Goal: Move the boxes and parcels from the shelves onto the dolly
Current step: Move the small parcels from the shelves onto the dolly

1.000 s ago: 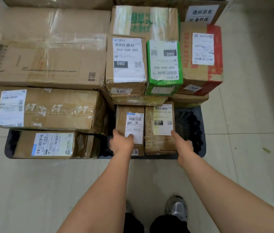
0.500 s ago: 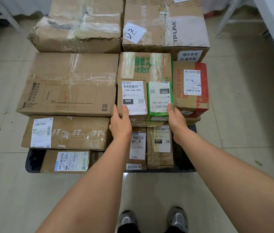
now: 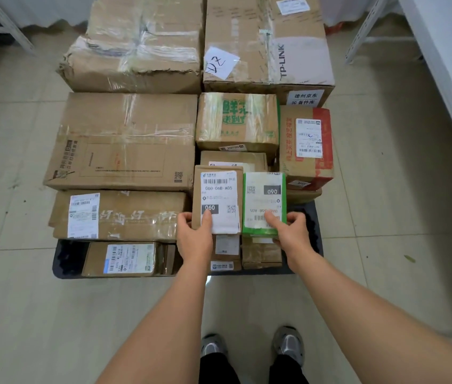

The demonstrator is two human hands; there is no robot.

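A black dolly (image 3: 64,259) on the tiled floor carries a stack of cardboard boxes and parcels. My left hand (image 3: 194,236) grips the near end of a small brown box with a white "060" label (image 3: 216,189), thumb on top. My right hand (image 3: 288,231) grips the near end of a green-edged box with a white label (image 3: 263,198) right beside it. Both boxes are lifted above two small brown parcels (image 3: 261,253) at the dolly's front edge.
Large taped cartons (image 3: 125,142) fill the left and the back of the pile; a TP-LINK carton (image 3: 269,40) sits at the far right. A red-and-brown box (image 3: 305,145) stands right of the green one. White shelf frames (image 3: 441,51) stand at right and far left. My shoes (image 3: 288,345) are just before the dolly.
My hands went from the two low front parcels up to the "060" box and the green box, took hold of them and drew them toward me. The view tilted upward.
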